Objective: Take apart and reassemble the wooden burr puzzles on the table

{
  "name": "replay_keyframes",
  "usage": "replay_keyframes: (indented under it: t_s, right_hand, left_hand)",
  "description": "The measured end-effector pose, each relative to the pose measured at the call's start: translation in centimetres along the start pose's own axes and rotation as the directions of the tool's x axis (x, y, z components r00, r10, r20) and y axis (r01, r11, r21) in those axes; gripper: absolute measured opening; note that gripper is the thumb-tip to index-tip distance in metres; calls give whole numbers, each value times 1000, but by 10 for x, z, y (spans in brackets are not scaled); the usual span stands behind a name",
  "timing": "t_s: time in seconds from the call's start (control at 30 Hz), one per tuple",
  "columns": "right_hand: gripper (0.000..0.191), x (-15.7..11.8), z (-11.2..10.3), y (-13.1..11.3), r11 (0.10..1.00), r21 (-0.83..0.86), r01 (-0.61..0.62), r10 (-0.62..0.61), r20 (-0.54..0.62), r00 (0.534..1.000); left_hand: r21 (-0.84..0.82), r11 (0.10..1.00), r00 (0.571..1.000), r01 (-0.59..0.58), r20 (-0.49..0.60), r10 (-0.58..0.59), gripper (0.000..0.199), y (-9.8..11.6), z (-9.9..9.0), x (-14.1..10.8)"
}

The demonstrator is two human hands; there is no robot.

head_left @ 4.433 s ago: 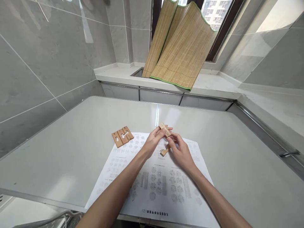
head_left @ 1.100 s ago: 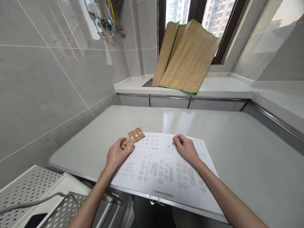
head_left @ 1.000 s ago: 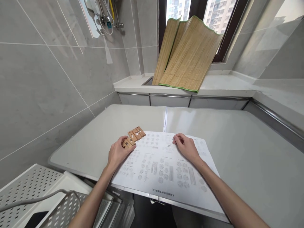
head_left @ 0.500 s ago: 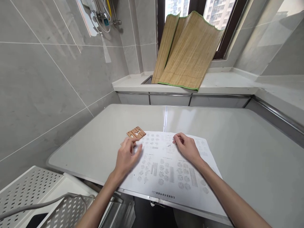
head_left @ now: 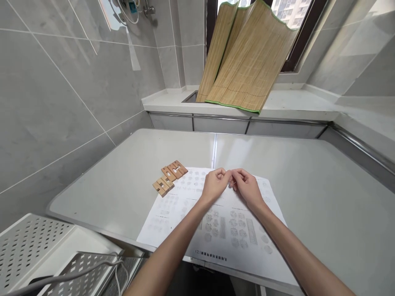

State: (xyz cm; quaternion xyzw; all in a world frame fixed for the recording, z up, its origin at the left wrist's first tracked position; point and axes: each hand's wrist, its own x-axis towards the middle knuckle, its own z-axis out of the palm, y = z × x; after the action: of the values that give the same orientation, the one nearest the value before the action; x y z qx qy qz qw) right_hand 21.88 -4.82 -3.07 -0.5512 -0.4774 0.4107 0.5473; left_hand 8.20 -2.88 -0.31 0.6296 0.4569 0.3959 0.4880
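Together: fingertips meet above the printed sheet

The left hand and right hand touch, fingers curled, forearms angled inward; whether they pinch anything is unclear. Left of both, notched wooden pieces lie flat on the surface, the nearest overlapping the sheet's edge.

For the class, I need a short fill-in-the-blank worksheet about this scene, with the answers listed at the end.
1. The slatted mat by the window has ____ edging.
2. The flat pieces beside the printed sheet are made of ____.
3. The right hand is farther from those pieces than the ____ hand.
4. The white rack is dotted with many small ____.

Missing words: green; wood; left; holes.
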Motion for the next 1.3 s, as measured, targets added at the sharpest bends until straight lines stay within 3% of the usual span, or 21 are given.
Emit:
replay_keyframes:
  t_s: [0.17, 0.33, 0.43, 0.7, 1.3]
  right_hand:
    - [37, 2, 2, 0, 999, 31, -11, 10, 7, 1000]
    - [34, -1, 5, 0, 1000, -13, 0, 0, 17, 1000]
    - [32, -2, 5, -1, 999, -47, 2, -1, 14, 1000]
    - [36, -3, 4, -2, 993, -112, 35, -33, 24, 999]
    - [42, -4, 5, 2, 989, -148, 3, 3, 43, 999]
  left_hand:
    - [43, 998, 999, -49, 15, 48, 44, -9, -12, 19]
    - [143, 986, 996, -86, 30, 82, 46, -18, -41, 18]
    - [214, 972, 993, -100, 80, 84, 48, -16, -50, 15]
    - [308, 946, 992, -98, 107, 68, 46, -12, -48, 11]
    - [327, 940, 994, -96, 89, 71, 46, -16, -49, 12]
